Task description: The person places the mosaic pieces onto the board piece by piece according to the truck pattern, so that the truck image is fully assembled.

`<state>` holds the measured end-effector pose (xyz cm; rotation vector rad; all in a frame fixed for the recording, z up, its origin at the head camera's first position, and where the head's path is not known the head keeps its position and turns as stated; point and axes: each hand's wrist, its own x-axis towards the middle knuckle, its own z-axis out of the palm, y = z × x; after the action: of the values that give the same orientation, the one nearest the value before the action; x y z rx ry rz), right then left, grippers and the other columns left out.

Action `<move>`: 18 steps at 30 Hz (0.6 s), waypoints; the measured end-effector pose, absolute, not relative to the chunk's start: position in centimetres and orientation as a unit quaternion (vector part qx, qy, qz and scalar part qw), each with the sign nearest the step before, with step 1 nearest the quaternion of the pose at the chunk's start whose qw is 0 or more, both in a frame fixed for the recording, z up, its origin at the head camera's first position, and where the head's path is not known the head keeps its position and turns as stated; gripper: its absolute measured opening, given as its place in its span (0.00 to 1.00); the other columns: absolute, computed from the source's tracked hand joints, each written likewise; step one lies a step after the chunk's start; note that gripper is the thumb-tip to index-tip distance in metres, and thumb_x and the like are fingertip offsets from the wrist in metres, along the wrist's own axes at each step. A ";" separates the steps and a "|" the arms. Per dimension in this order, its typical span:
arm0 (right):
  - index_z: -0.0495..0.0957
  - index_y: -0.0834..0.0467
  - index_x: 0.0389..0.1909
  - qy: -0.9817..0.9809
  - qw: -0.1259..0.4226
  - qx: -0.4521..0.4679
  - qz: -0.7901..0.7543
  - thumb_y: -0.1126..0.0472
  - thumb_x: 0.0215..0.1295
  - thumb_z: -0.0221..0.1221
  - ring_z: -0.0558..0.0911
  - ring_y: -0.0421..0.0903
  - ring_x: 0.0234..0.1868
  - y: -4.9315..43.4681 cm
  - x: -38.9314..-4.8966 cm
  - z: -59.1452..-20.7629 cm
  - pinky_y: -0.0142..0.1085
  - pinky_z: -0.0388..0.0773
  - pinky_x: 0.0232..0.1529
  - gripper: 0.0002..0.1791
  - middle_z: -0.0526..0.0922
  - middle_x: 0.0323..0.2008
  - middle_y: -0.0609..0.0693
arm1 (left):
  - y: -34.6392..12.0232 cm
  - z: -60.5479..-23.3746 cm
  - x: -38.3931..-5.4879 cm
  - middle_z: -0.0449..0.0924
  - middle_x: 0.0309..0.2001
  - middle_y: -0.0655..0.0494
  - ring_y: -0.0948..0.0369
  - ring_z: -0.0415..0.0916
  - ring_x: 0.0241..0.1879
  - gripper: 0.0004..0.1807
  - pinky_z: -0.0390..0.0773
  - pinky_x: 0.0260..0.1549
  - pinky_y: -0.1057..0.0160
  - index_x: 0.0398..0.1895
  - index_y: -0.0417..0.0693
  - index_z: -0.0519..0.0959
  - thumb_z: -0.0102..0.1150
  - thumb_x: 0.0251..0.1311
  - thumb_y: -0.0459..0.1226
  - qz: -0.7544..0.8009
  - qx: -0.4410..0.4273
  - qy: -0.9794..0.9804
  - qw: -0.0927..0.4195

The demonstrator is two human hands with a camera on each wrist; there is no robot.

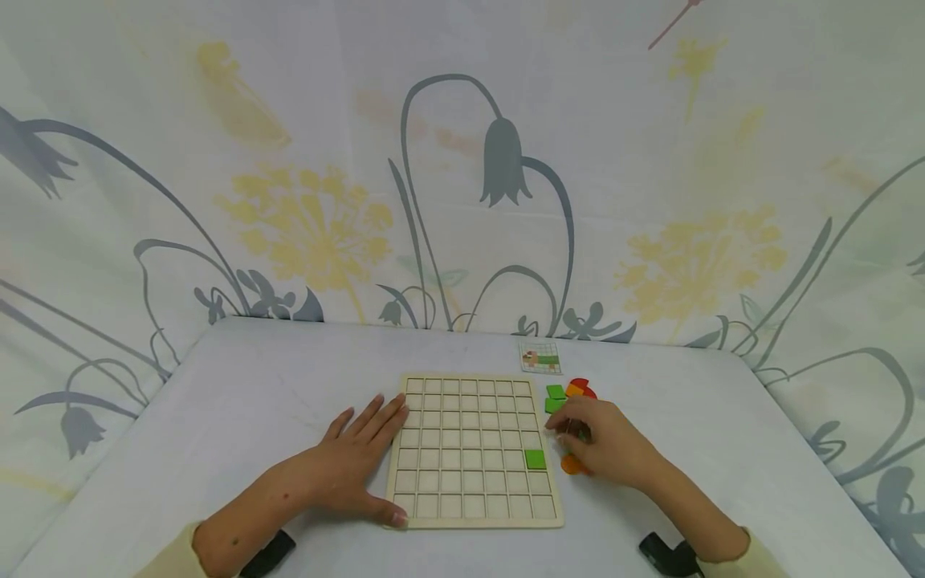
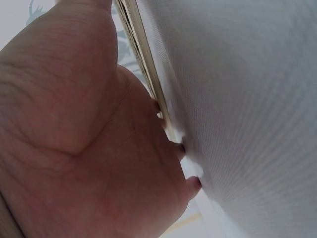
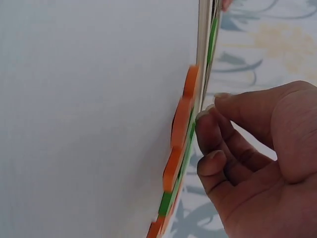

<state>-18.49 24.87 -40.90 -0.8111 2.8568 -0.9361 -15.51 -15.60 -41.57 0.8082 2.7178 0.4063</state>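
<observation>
A pale wooden grid board (image 1: 473, 437) lies on the white table in the head view. One green square tile (image 1: 535, 459) sits in a cell near its right edge. My left hand (image 1: 354, 457) rests along the board's left side, fingers spread, with the thumb at the near left corner; its palm (image 2: 89, 134) fills much of the left wrist view. My right hand (image 1: 614, 441) is over the loose pieces just right of the board. Its thumb and forefinger are bent close together in the right wrist view (image 3: 247, 148); I cannot tell whether they pinch a piece.
Beyond my right hand lie green tiles (image 1: 555, 392) and red and orange pieces (image 1: 580, 388). An orange piece (image 1: 571, 464) shows below that hand. A small picture card (image 1: 540, 358) lies behind the board's far right corner. A flower-printed curtain (image 1: 462, 201) borders the table.
</observation>
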 end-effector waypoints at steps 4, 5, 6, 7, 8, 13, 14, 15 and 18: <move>0.88 0.54 0.44 0.921 0.014 -0.256 -0.292 0.70 0.66 0.70 0.78 0.37 0.35 26.1 -19.1 -40.6 0.32 0.78 0.37 0.10 0.83 0.37 0.41 | -15.6 -41.5 -15.5 0.34 0.88 0.49 0.44 0.30 0.86 0.77 0.40 0.77 0.29 0.88 0.43 0.43 0.65 0.47 0.79 0.141 0.278 0.940 0.141; 0.88 0.54 0.44 0.921 0.014 -0.260 -0.291 0.69 0.66 0.70 0.78 0.38 0.35 26.4 -19.2 -40.5 0.33 0.78 0.37 0.09 0.82 0.37 0.41 | -15.6 -41.5 -15.5 0.34 0.88 0.49 0.44 0.30 0.86 0.77 0.40 0.77 0.29 0.88 0.43 0.43 0.65 0.47 0.79 0.141 0.277 0.940 0.142; 0.88 0.54 0.44 0.920 0.015 -0.262 -0.289 0.69 0.66 0.70 0.78 0.38 0.35 26.6 -19.3 -40.5 0.33 0.79 0.37 0.09 0.82 0.37 0.41 | -15.6 -41.5 -15.5 0.34 0.88 0.49 0.44 0.30 0.86 0.77 0.40 0.77 0.29 0.88 0.43 0.43 0.65 0.47 0.79 0.141 0.277 0.940 0.143; 0.88 0.54 0.43 0.920 0.017 -0.266 -0.289 0.68 0.65 0.71 0.78 0.38 0.35 26.9 -19.4 -40.4 0.34 0.79 0.37 0.09 0.82 0.37 0.41 | -15.7 -41.5 -15.5 0.34 0.88 0.49 0.43 0.30 0.86 0.77 0.39 0.77 0.29 0.87 0.43 0.43 0.65 0.47 0.79 0.140 0.277 0.940 0.143; 0.88 0.54 0.43 0.918 0.021 -0.270 -0.289 0.68 0.65 0.72 0.78 0.39 0.35 27.2 -19.6 -40.4 0.34 0.79 0.37 0.09 0.82 0.37 0.41 | -15.7 -41.5 -15.5 0.34 0.88 0.49 0.43 0.30 0.86 0.77 0.39 0.77 0.29 0.87 0.43 0.43 0.65 0.47 0.79 0.140 0.277 0.940 0.143; 0.88 0.51 0.42 0.912 0.052 -0.286 -0.290 0.64 0.62 0.75 0.77 0.41 0.34 28.3 -20.0 -40.5 0.33 0.76 0.36 0.09 0.81 0.35 0.41 | -15.7 -41.5 -15.5 0.34 0.88 0.49 0.43 0.30 0.86 0.77 0.39 0.77 0.29 0.87 0.42 0.43 0.66 0.47 0.79 0.143 0.278 0.939 0.143; 0.88 0.50 0.42 0.910 0.057 -0.289 -0.290 0.63 0.62 0.75 0.77 0.42 0.35 28.5 -20.1 -40.5 0.32 0.75 0.36 0.10 0.81 0.35 0.41 | -15.7 -41.5 -15.5 0.34 0.88 0.48 0.43 0.29 0.86 0.77 0.39 0.77 0.29 0.87 0.42 0.43 0.66 0.47 0.79 0.144 0.279 0.939 0.144; 0.88 0.50 0.42 0.909 0.061 -0.293 -0.291 0.62 0.62 0.75 0.76 0.42 0.35 28.6 -20.1 -40.6 0.32 0.75 0.36 0.10 0.81 0.35 0.41 | -15.7 -41.5 -15.5 0.34 0.88 0.48 0.43 0.29 0.86 0.77 0.39 0.77 0.29 0.87 0.42 0.43 0.65 0.47 0.79 0.145 0.279 0.938 0.144; 0.89 0.48 0.43 0.903 0.065 -0.304 -0.296 0.61 0.63 0.75 0.76 0.42 0.35 28.9 -20.2 -40.9 0.32 0.74 0.36 0.10 0.81 0.36 0.41 | -15.6 -41.5 -15.5 0.34 0.88 0.49 0.43 0.29 0.86 0.78 0.39 0.77 0.29 0.87 0.42 0.43 0.65 0.47 0.79 0.146 0.278 0.938 0.146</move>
<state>-20.17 28.94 -40.93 -0.9167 2.7262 -0.8928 -15.50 -15.62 -41.54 0.7996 2.7021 0.4211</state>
